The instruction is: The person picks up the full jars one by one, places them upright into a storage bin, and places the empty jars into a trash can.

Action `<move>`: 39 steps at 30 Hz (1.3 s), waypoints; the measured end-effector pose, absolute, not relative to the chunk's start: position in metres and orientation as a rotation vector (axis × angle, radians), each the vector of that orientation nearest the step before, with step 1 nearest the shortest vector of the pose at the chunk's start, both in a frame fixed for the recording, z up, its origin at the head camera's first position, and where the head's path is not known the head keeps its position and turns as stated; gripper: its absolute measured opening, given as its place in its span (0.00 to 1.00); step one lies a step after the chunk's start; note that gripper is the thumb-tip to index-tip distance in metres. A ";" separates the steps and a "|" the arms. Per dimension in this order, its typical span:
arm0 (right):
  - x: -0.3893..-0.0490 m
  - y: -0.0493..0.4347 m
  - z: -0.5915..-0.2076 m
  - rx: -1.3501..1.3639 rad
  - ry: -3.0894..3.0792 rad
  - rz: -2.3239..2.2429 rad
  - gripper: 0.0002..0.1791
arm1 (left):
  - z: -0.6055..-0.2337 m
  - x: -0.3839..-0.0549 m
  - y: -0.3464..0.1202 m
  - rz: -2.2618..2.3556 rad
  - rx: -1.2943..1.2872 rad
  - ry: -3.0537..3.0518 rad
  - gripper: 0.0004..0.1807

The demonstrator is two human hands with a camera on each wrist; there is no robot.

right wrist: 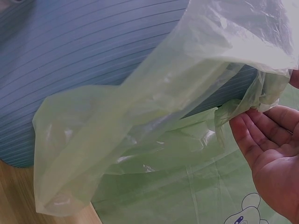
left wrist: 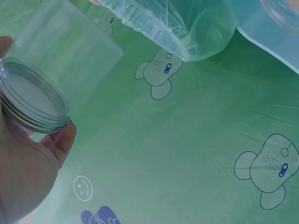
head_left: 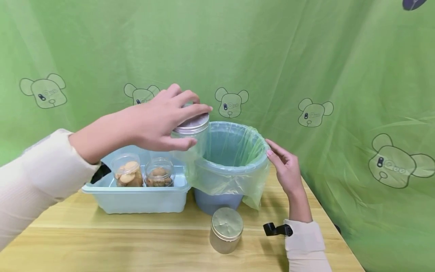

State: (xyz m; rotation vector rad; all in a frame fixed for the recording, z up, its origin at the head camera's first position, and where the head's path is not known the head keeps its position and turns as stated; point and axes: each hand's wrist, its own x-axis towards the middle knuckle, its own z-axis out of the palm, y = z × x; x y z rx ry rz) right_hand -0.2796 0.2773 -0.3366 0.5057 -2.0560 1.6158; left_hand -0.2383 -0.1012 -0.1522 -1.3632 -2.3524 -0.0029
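My left hand (head_left: 163,117) grips a clear jar (left wrist: 70,60) by its silver screw lid (head_left: 193,124), fingers over the top and thumb at the side. The jar looks empty and overlaps the left rim of a blue trash bin (head_left: 217,202). A pale green plastic bag (head_left: 231,183) lines the bin and folds over its rim. At the bin's right rim is my right hand (head_left: 288,170). Its extended, slightly bent fingers (right wrist: 252,135) touch the bag's edge from outside. Another silver-lidded jar (head_left: 225,230) stands on the table in front of the bin.
A light blue plastic box (head_left: 142,200) sits left of the bin. Inside it are a clear jar of round biscuits (head_left: 128,173) and a shorter clear jar with brown pieces (head_left: 159,175). Behind the wooden table (head_left: 142,241) hangs a green cloth (head_left: 272,56) with bear drawings.
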 end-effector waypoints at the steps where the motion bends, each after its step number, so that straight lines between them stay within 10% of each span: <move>1: -0.280 0.277 -0.337 0.505 -2.056 1.616 0.24 | -0.152 -0.241 -0.100 0.002 -1.358 -2.352 0.39; 39: -0.277 0.279 -0.335 0.507 -2.084 1.593 0.24 | -0.218 -0.318 -0.024 0.074 -1.433 -2.443 0.38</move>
